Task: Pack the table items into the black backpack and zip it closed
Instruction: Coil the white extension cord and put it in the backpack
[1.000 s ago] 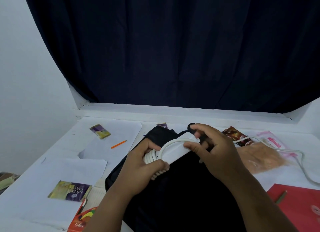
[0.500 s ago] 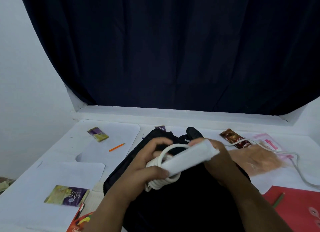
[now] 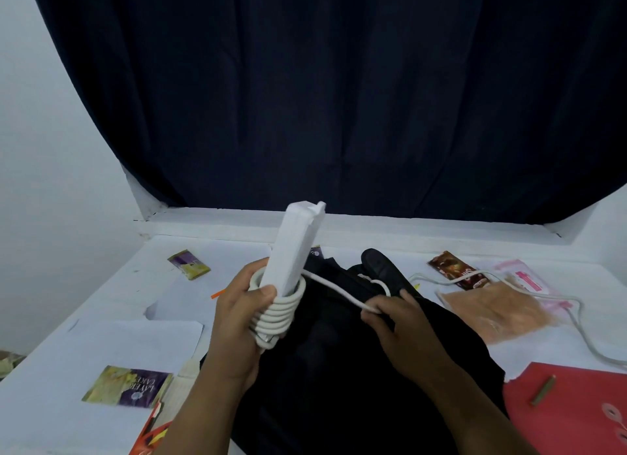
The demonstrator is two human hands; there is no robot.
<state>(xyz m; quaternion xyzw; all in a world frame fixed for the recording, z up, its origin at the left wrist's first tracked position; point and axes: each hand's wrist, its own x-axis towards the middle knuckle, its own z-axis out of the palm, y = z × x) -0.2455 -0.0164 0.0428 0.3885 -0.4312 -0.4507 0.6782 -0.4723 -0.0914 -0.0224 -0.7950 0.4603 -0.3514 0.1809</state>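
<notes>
Left hand (image 3: 242,322) grips white power strip (image 3: 294,251) upright, wound cord coils (image 3: 279,310) under fingers. Right hand (image 3: 400,322) pinches free cord (image 3: 334,290) over black backpack (image 3: 339,369) on table (image 3: 101,336).

Risks:
- tension slackens, coils likely spring loose
- trailing cord crosses snack packets (image 3: 453,268), may drag them
- bulky bundle may jam backpack opening

Cord being wound on a power strip

Centre frame, left hand (image 3: 237,322) grips the upright power strip (image 3: 293,251) and its coils; right hand (image 3: 398,322) pinches the white cord (image 3: 334,290) over the black backpack (image 3: 339,369).
</notes>
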